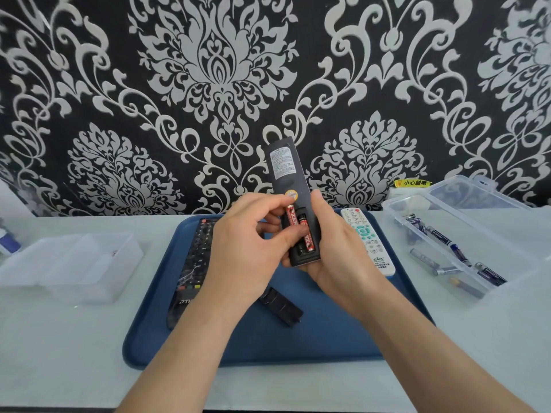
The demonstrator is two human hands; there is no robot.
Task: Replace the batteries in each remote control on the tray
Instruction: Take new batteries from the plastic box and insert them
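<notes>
My right hand holds a black remote upright and back side towards me, above the blue tray. Its battery bay is uncovered, with two red-and-black batteries in it. My left hand pinches the left battery between thumb and fingers; that battery sticks up out of the bay. The second battery lies flat in the bay. A black battery cover rests on the tray below my hands. A long black remote lies at the tray's left, a white remote at its right.
An open clear plastic box with several blue batteries stands to the right of the tray, lid propped behind. A frosted plastic container sits to the left. The patterned black-and-white wall rises right behind the table.
</notes>
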